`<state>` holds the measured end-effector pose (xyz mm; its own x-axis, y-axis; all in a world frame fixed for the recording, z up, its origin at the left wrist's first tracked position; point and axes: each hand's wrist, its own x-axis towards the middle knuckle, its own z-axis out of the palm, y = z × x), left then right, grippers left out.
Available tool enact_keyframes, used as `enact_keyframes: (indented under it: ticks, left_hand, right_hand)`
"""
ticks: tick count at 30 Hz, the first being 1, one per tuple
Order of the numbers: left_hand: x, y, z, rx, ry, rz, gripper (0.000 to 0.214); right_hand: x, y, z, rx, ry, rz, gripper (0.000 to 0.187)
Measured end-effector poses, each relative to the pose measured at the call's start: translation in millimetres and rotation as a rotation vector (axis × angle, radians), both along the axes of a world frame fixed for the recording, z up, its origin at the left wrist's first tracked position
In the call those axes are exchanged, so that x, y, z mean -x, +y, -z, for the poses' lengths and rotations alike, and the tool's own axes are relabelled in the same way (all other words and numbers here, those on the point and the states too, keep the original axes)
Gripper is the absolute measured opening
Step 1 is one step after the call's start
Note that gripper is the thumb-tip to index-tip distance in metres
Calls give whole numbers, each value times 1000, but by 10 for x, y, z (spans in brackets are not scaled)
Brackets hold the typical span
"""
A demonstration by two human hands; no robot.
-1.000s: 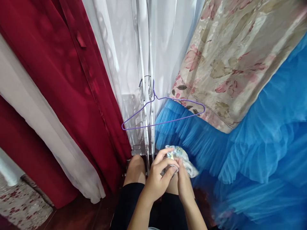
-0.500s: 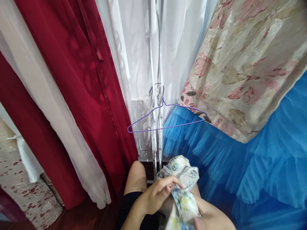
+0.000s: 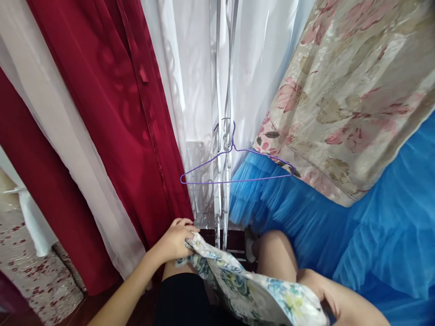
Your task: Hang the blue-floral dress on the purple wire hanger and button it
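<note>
A floral cloth (image 3: 251,290) in white, blue and yellow-green stretches across my lap between both hands. My left hand (image 3: 175,240) is closed on its upper left corner, near the hem of the red curtain (image 3: 112,113). My right hand (image 3: 319,290) grips the cloth's lower right end; its fingers are partly hidden under the fabric. An empty purple wire hanger (image 3: 234,167) hangs from a white metal grille (image 3: 224,136) just above and beyond the cloth. My bare knees show below the cloth.
White sheer curtains (image 3: 190,81) hang in the middle. A blue tulle skirt (image 3: 340,226) fills the right side under a beige floral fabric (image 3: 346,99). A patterned cloth (image 3: 30,271) lies at lower left on a dark wooden floor.
The bunched cloth has been pulled open: my left hand moved left with one corner, my right hand moved down and right with the other end. The view shifted slightly.
</note>
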<state>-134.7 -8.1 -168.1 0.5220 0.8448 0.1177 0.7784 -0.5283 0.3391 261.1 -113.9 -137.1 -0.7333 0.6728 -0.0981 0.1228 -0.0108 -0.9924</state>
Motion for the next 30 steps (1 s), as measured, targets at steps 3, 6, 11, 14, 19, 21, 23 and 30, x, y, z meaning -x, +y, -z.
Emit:
enact_keyframes:
  ticks: [3, 6, 11, 14, 19, 21, 23, 30]
  left_hand:
    - [308, 167, -146, -97, 61, -93, 18]
    - [494, 301, -376, -214, 51, -180, 22]
    - [590, 645, -793, -354, -52, -311, 30]
    - [563, 868, -949, -379, -116, -372, 35]
    - [443, 1040, -1065, -347, -155, -411, 37]
    - [410, 1058, -1077, -283, -271, -401, 32]
    - [398, 1080, -1075, -186, -397, -392, 27]
    - [426, 1207, -1095, 17, -634, -462, 34]
  right_hand:
    - [-66, 206, -237, 35, -17, -46, 46]
    - [-48, 436, -464, -21, -38, 63, 44]
    - [80, 904, -730, -250, 17, 341, 49]
    - [122, 1258, -775, -373, 41, 463, 76]
    - [105, 1777, -649, -498, -34, 655, 75]
    - [105, 1876, -577, -517, -41, 662, 53]
    - [121, 1907, -515, -551, -49, 665, 44]
    - [202, 1835, -387, -713, -122, 813, 49]
